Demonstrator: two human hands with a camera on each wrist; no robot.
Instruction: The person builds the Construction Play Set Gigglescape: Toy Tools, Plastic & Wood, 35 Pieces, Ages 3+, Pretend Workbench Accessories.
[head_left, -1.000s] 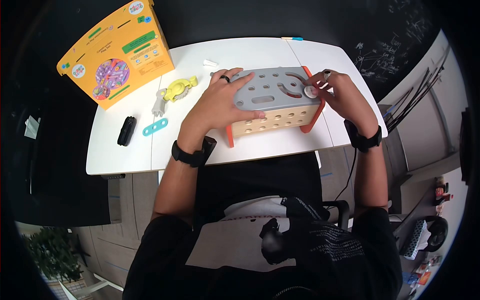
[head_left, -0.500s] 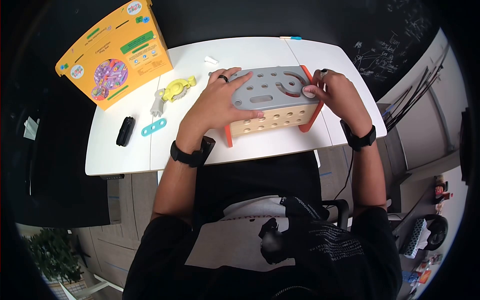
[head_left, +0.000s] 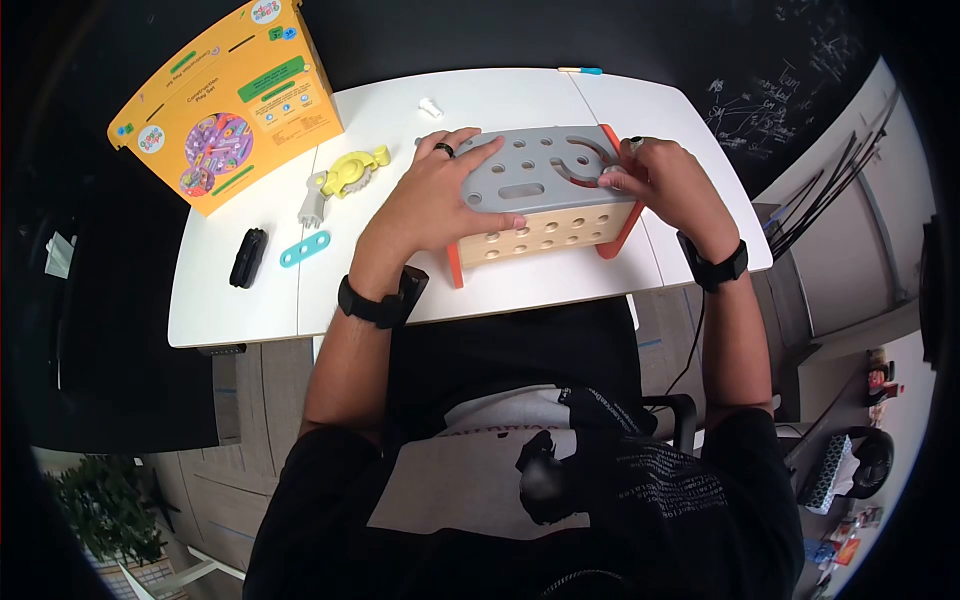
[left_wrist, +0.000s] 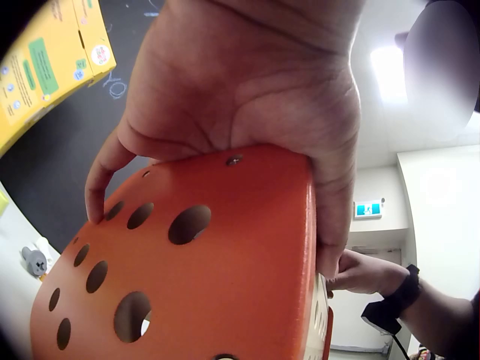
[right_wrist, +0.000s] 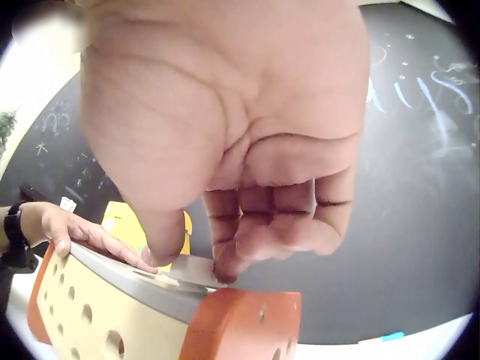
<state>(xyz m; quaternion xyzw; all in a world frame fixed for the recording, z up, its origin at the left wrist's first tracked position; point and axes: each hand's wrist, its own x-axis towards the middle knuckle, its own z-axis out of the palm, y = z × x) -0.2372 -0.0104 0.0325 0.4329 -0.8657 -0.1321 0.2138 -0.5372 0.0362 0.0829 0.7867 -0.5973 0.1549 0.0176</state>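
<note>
A toy bench with a grey perforated top point(head_left: 522, 190), a pale wooden front point(head_left: 560, 232) and orange ends stands upright on the table. My left hand point(head_left: 415, 200) grips its left end, fingers spread over the top and thumb against the front; the left wrist view shows the palm against the orange end panel point(left_wrist: 240, 247). At the curved slot on the right, my right hand point(head_left: 680, 190) pinches a small whitish piece point(right_wrist: 191, 270) between thumb and fingers. The fingers hide much of that piece, so how deep it sits cannot be told.
Left of the bench lie a yellow and grey toy saw point(head_left: 350, 175), a turquoise strip point(head_left: 305, 248) and a black case point(head_left: 248, 258). A small white piece point(head_left: 430, 107) lies behind it. The yellow box point(head_left: 230, 110) stands back left, and a marker point(head_left: 580, 71) lies at the far edge.
The right hand has shifted slightly left and its fingers now cover more of the whitish piece. The loose white piece behind the bench has rolled a little farther back. The left hand keeps its grip.
</note>
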